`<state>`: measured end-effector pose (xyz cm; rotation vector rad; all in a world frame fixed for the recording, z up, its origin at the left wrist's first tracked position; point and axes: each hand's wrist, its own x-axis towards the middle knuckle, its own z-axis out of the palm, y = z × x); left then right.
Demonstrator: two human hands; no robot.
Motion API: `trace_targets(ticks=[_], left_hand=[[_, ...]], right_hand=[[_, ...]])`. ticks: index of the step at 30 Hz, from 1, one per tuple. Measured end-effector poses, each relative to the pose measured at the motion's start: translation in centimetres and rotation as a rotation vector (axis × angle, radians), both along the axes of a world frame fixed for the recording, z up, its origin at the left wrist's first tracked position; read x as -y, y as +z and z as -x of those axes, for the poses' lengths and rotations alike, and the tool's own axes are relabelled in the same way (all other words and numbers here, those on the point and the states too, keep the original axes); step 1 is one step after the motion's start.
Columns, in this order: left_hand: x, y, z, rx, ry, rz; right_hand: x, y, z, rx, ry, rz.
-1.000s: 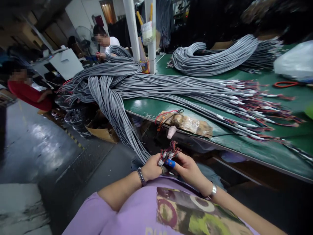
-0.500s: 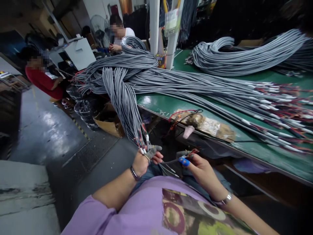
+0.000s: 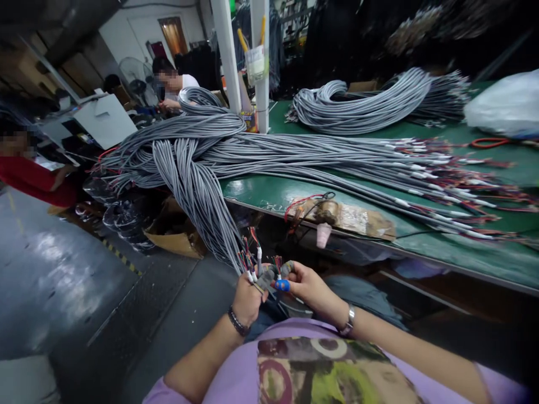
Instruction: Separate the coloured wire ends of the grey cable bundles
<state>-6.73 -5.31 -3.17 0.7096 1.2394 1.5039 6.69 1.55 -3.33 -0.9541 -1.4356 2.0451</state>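
My left hand (image 3: 249, 296), with grey finger covers, is closed round the stripped ends of several grey cables (image 3: 206, 207) that hang down from the bench. White sleeves and thin coloured wires stick up above its fingers. Close beside it on the right, my right hand (image 3: 301, 283) pinches one cable end (image 3: 278, 271) between a grey-covered finger and a thumb in a blue cover. Coloured wires point up from that end. The two hands' fingertips nearly meet.
More grey cables (image 3: 295, 151) lie along the green bench (image 3: 252, 188). A taped cardboard piece (image 3: 353, 219) sits at its edge. White posts (image 3: 261, 101) rise behind. A person in red (image 3: 37, 179) and a person in white (image 3: 187, 81) are at the left.
My right hand has moved left, bringing its cable end close to my left hand; that end now points upward. The view has shifted to the right, showing a white bag on the bench.
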Motion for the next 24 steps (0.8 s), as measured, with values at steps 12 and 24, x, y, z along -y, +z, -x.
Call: trace_targets(ticks=[12,24], left_hand=[[-0.6,2.3,-0.8,-0.094,0.022,0.051],[-0.4,2.8,-5.3,-0.243,-0.067,0.047]], right_hand=[[0.3,0.8,-0.3,-0.082,0.009,-0.024],[-0.8,2.8,-6.8,-0.055,0.001,-0.302]])
